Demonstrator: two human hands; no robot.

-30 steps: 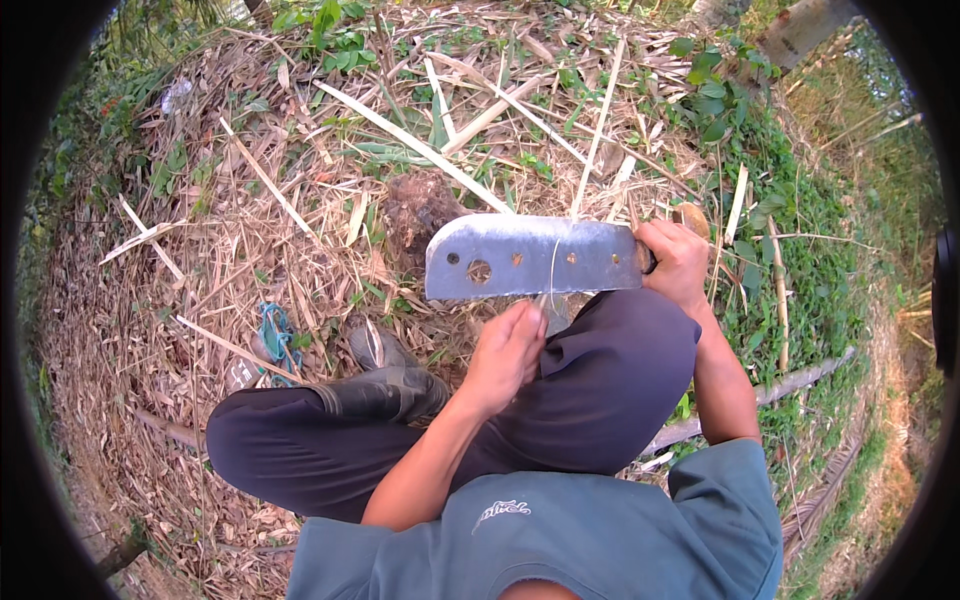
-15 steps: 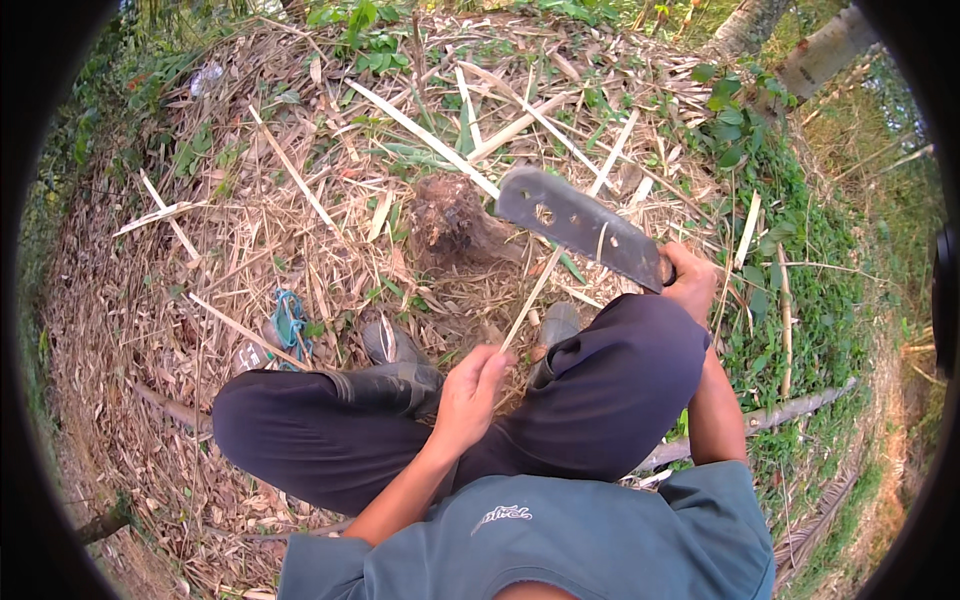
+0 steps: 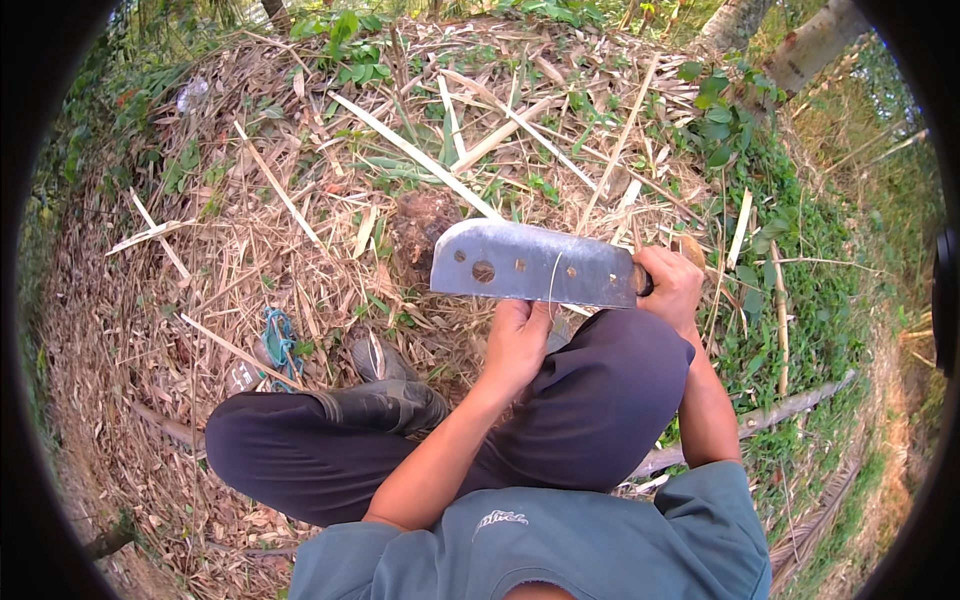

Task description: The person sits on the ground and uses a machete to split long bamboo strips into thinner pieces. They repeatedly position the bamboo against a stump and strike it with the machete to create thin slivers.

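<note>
My right hand (image 3: 672, 285) is wrapped round the handle of a broad cleaver (image 3: 515, 250). Its wide grey blade, pierced by several holes, points left across my lap. Just under the blade's lower edge, my left hand (image 3: 518, 338) pinches a thin bamboo strip (image 3: 622, 135). The strip runs behind the blade and comes out above it, slanting up to the right; its middle is hidden. A fine pale curl of fibre (image 3: 555, 275) lies across the blade's face.
A rough wooden stump (image 3: 415, 225) stands left of the blade tip. Split bamboo pieces (image 3: 400, 145) lie scattered on dry leaves. Near my boots (image 3: 375, 360) is blue cord (image 3: 280, 340) by a bottle. A tree trunk (image 3: 815, 45) rises at far right.
The cleaver has swung left and down to lie nearly level over the strip. My left hand has moved up and right to the blade's edge, and the strip's far end reaches farther away.
</note>
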